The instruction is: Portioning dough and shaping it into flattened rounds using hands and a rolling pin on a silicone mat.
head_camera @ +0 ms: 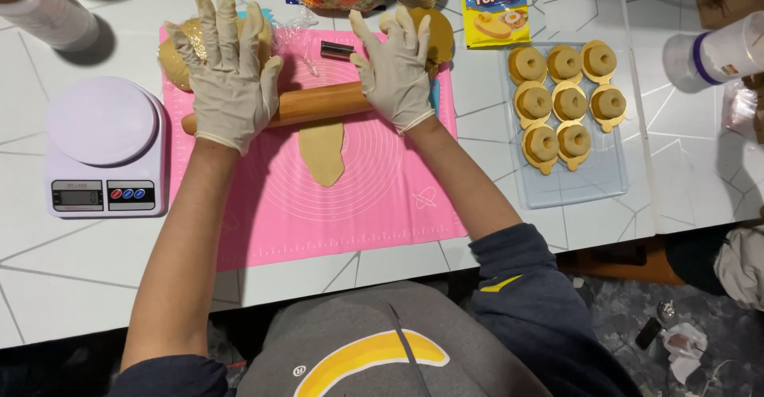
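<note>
The person's left hand (231, 75) and right hand (395, 67), both in pale disposable gloves, lie flat with fingers spread wide over a wooden rolling pin (306, 104), palms pressing down on it, neither hand curled around it. The pin lies across the far half of a pink silicone baking mat (374, 198), and a long tongue of tan dough (322, 152) sticks out from under it toward the near side, roughly in the middle of the mat's printed circles. A larger lump of dough (177, 59) sits at the mat's far left corner, partly hidden by the left hand, and a small dark metal cutter (337, 49) lies on the mat between the two hands. To the left of the mat stands a white digital kitchen scale (103, 146); to the right, a clear tray (569, 182) holds eight filled pastry rounds on gold bases. A yellow packet (495, 13) lies just beyond the tray. To roll this strip well, it looks wise to keep even pressure from both palms so the pin stays level, and to push along the strip's length so it thins evenly rather than skewing to one side; the hands seem well balanced either side of the dough for that.
</note>
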